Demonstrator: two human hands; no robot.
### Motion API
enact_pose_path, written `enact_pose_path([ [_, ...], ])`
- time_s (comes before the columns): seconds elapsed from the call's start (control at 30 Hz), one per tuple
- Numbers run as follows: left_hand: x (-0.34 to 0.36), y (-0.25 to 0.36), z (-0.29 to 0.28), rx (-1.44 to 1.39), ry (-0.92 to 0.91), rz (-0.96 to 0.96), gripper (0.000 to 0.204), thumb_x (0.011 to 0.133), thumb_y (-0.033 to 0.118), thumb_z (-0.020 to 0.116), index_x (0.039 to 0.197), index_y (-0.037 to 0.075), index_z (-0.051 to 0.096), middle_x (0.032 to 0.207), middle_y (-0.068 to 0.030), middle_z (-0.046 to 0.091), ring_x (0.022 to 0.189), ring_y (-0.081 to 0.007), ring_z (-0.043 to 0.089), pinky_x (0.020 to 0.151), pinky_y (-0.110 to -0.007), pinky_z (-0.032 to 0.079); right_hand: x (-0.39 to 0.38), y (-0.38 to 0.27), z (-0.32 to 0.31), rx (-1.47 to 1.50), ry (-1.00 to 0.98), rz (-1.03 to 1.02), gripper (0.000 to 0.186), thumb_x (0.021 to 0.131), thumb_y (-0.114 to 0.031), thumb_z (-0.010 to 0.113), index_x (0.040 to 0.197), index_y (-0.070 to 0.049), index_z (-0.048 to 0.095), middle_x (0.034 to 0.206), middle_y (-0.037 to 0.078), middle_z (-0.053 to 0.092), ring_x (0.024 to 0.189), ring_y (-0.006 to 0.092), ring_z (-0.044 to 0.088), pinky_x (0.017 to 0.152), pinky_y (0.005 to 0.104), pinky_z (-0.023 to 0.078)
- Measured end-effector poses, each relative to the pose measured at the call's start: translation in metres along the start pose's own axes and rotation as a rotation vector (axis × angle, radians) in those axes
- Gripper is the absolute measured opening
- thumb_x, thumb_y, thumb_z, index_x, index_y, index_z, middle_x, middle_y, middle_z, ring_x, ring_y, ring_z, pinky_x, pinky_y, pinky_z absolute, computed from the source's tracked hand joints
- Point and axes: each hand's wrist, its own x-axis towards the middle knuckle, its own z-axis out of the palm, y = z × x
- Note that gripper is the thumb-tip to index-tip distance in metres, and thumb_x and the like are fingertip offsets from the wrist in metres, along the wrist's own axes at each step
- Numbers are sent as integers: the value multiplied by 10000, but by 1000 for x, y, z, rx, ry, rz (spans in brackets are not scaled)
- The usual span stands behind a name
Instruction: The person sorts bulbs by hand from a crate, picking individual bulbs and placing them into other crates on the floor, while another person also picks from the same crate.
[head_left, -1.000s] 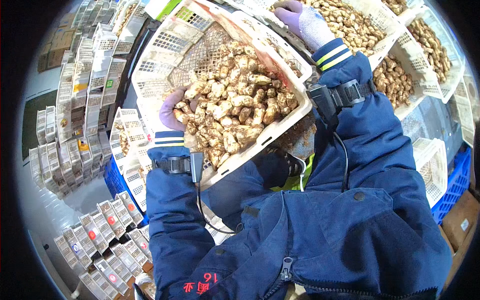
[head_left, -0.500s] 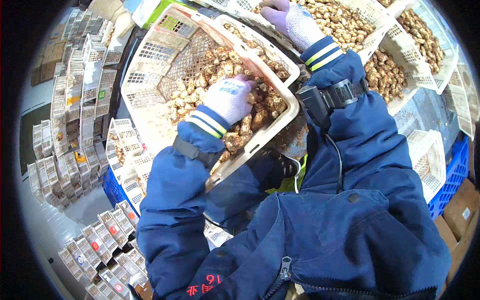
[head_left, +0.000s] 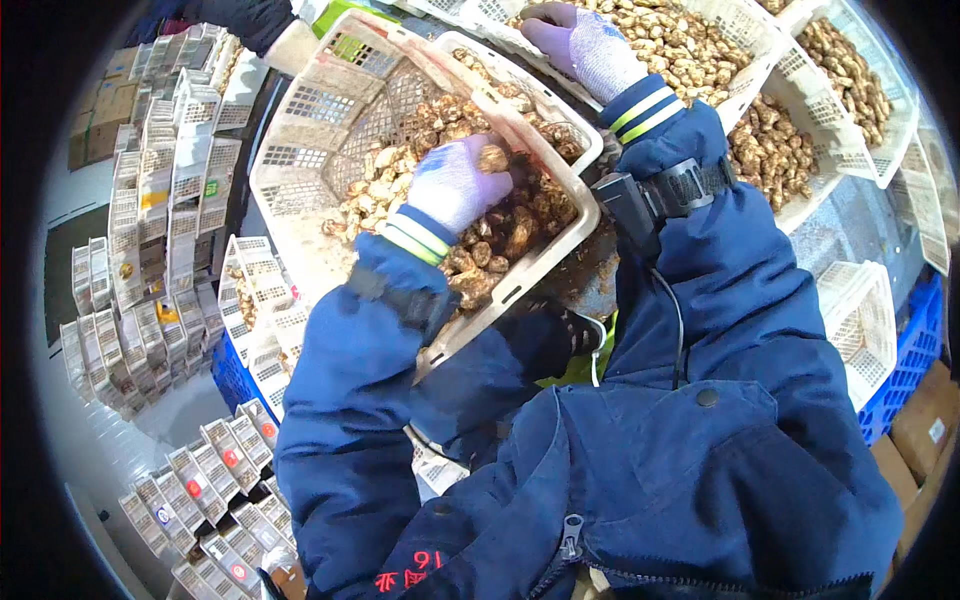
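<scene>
Stacked crates [head_left: 187, 150], coloured labels [head_left: 193, 488] | navy jacket [head_left: 660, 470], red lettering [head_left: 428, 559] | left grip [head_left: 455, 187]: pinching tuber [head_left: 492, 158] | right grip [head_left: 588, 45]: can't tell

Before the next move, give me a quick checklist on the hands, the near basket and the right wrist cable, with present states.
1. Left hand inside the near basket: ok.
2. Tan piece between left thumb and fingers: ok, appears held.
3. Right hand holding a piece: cannot tell; it is at the near edge of the far basket, its grip unclear.
4. Near basket's surroundings free of other people's hands: not ok; a co-worker's hand is close to its upper-left corner, contact unclear.
5. Right wrist cable away from the baskets: ok, it runs down along the sleeve.
</scene>
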Motion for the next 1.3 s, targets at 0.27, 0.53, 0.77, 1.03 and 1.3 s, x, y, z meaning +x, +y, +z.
enact_pose_path([
  [0.27, 13, 21, 27, -71, 0, -141, 522, 680, 266, 740, 1099, -2, 582, 868, -223, 645, 821, -349, 625, 731, -402, 491, 9, 13, 10, -60, 54, 10, 303, 818, -285, 522, 999, -70, 636, 869, 156, 652, 826, 256, 614, 733, 330, 473],
  [0.53, 21, 8, 40, -65, 8, -272, 456, 681, 361, 719, 1011, 57, 637, 929, -172, 659, 883, -319, 628, 810, -391, 481, 5, -4, 6, 22, -73, 195, 304, 819, -307, 512, 1005, -100, 633, 835, 129, 651, 779, 245, 615, 714, 339, 471],
  [0.77, -7, -24, -1, -804, 46, -223, 238, 758, 198, 652, 932, 36, 650, 749, -75, 648, 701, -168, 627, 675, -296, 492, 9, 6, 4, 7, -84, 156, 296, 822, -287, 504, 1014, -99, 628, 839, 145, 646, 799, 260, 614, 729, 347, 469],
  [1.03, -1, -27, -2, -302, 34, -99, 318, 721, 247, 705, 958, 38, 665, 703, -102, 651, 650, -161, 614, 638, -288, 495, 18, 38, 15, -165, 27, -17, 349, 838, -329, 530, 1038, -61, 632, 943, 151, 653, 884, 250, 621, 771, 344, 473],
  [1.3, 20, -7, 16, 320, -114, 65, 454, 644, 167, 699, 1085, 102, 612, 999, -161, 608, 930, -328, 588, 803, -399, 474, 3, 6, 3, 16, -14, 91, 322, 819, -308, 513, 989, -64, 635, 871, 170, 650, 839, 279, 622, 744, 357, 472],
])
